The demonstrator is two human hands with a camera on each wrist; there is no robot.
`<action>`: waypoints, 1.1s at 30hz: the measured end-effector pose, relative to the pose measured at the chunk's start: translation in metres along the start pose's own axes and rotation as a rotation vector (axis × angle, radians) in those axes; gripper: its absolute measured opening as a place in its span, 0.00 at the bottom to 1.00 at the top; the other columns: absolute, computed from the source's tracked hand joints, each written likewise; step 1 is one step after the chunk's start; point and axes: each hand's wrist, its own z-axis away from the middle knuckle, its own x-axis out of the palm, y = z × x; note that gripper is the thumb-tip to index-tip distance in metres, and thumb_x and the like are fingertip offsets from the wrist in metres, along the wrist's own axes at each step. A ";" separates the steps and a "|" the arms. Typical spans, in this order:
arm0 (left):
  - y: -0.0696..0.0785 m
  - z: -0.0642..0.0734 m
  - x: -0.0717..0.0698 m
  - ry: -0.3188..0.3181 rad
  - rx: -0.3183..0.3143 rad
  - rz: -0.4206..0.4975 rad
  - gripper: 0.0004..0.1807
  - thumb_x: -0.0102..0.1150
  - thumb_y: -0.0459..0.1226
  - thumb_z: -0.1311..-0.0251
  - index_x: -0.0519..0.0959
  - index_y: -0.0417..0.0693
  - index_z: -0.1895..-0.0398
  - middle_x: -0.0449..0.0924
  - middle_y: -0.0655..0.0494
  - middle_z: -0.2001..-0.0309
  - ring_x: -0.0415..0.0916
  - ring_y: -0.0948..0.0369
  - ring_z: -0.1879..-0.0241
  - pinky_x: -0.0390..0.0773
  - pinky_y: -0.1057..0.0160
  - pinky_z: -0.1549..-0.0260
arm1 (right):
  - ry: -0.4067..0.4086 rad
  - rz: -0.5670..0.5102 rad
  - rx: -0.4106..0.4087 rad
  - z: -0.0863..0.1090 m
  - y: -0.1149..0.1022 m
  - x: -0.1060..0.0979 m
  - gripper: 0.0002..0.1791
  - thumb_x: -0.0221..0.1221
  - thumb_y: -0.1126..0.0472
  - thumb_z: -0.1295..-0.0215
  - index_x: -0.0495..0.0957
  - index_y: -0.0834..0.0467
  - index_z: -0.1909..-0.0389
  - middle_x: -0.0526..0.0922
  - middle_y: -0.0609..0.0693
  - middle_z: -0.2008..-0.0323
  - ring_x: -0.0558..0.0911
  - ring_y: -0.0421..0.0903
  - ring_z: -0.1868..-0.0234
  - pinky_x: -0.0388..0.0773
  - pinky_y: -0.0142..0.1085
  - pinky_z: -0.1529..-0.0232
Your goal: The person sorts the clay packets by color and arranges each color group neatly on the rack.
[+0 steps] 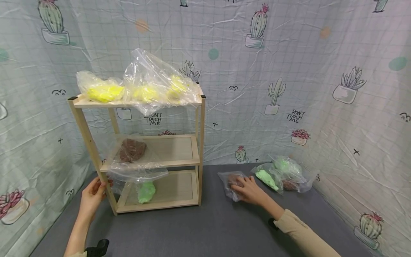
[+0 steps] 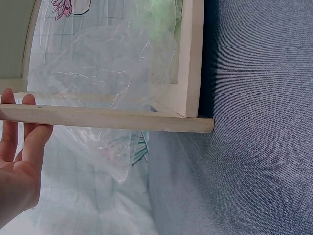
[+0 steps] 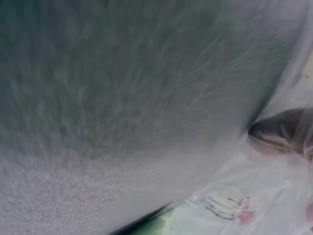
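My left hand point(image 1: 92, 192) holds the front left post of a wooden shelf rack point(image 1: 160, 206); in the left wrist view its fingers point(image 2: 34, 142) reach behind the post point(image 2: 98, 117). On the table to the right of the rack, my right hand point(image 1: 248, 191) grips a clear plastic bag with a brown lump point(image 1: 232, 178) from above. A brown piece in plastic point(image 3: 281, 132) shows at the edge of the right wrist view. The rack carries bagged yellow lumps point(image 1: 106, 92) on top, a bagged brown lump point(image 1: 132, 150) in the middle and a bagged green lump point(image 1: 146, 192) at the bottom.
Beyond my right hand lie more clear bags with green lumps point(image 1: 267, 179) and a brown lump point(image 1: 290, 185). A cactus-print sheet point(image 1: 234, 71) surrounds the dark grey table point(image 1: 179, 232) at the back and sides. Loose plastic overhangs the middle shelf's front edge.
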 end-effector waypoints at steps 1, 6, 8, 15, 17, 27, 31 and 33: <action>0.003 0.001 0.001 0.000 -0.004 0.015 0.13 0.44 0.37 0.36 0.70 0.62 0.51 0.77 0.78 0.65 0.74 0.81 0.64 0.73 0.80 0.72 | 0.034 0.002 -0.011 0.000 -0.002 -0.002 0.07 0.51 0.53 0.37 0.75 0.47 0.61 0.73 0.53 0.60 0.59 0.42 0.73 0.49 0.36 0.70; 0.008 0.001 0.002 0.009 -0.013 0.010 0.13 0.44 0.37 0.36 0.70 0.64 0.52 0.77 0.78 0.65 0.74 0.81 0.64 0.72 0.80 0.72 | 0.129 -0.015 -0.024 -0.001 -0.010 -0.016 0.19 0.34 0.52 0.30 0.75 0.47 0.61 0.73 0.54 0.60 0.64 0.46 0.69 0.52 0.40 0.68; 0.006 0.001 0.002 0.010 -0.011 0.016 0.13 0.44 0.37 0.36 0.70 0.62 0.51 0.77 0.78 0.65 0.74 0.81 0.64 0.72 0.80 0.72 | 0.147 -0.026 -0.016 -0.002 -0.013 -0.025 0.20 0.33 0.52 0.31 0.76 0.47 0.60 0.73 0.54 0.60 0.65 0.47 0.67 0.52 0.42 0.67; 0.005 0.002 0.002 0.003 0.011 0.053 0.13 0.43 0.37 0.36 0.70 0.63 0.52 0.77 0.77 0.65 0.74 0.81 0.64 0.72 0.81 0.71 | 0.315 0.004 -0.009 -0.017 -0.024 -0.059 0.17 0.36 0.60 0.29 0.76 0.48 0.62 0.73 0.55 0.62 0.59 0.47 0.71 0.48 0.43 0.68; 0.005 0.002 0.002 0.007 0.002 0.050 0.13 0.43 0.37 0.36 0.70 0.61 0.50 0.77 0.77 0.65 0.74 0.81 0.64 0.72 0.81 0.71 | 0.348 0.009 -0.003 -0.022 -0.027 -0.071 0.17 0.37 0.60 0.29 0.76 0.49 0.62 0.72 0.55 0.62 0.58 0.47 0.71 0.49 0.43 0.68; -0.106 -0.026 -0.040 0.025 -0.027 -0.009 0.22 0.45 0.39 0.37 0.64 0.47 0.39 0.78 0.70 0.59 0.75 0.76 0.60 0.74 0.79 0.70 | 0.436 0.026 -0.009 -0.046 -0.043 -0.121 0.16 0.39 0.62 0.30 0.76 0.51 0.63 0.70 0.57 0.61 0.59 0.49 0.70 0.52 0.46 0.66; -0.118 -0.030 -0.045 0.030 -0.025 -0.033 0.22 0.44 0.40 0.36 0.65 0.49 0.39 0.78 0.69 0.59 0.75 0.76 0.60 0.74 0.78 0.71 | 0.477 0.043 -0.043 -0.058 -0.051 -0.137 0.15 0.40 0.64 0.31 0.76 0.50 0.63 0.69 0.57 0.61 0.59 0.49 0.70 0.51 0.46 0.67; -0.096 -0.025 -0.038 0.010 -0.024 0.004 0.20 0.44 0.39 0.36 0.66 0.50 0.40 0.79 0.69 0.60 0.76 0.76 0.60 0.74 0.77 0.71 | 0.490 0.057 -0.057 -0.063 -0.055 -0.143 0.14 0.41 0.64 0.31 0.76 0.50 0.63 0.68 0.56 0.62 0.58 0.50 0.70 0.51 0.46 0.67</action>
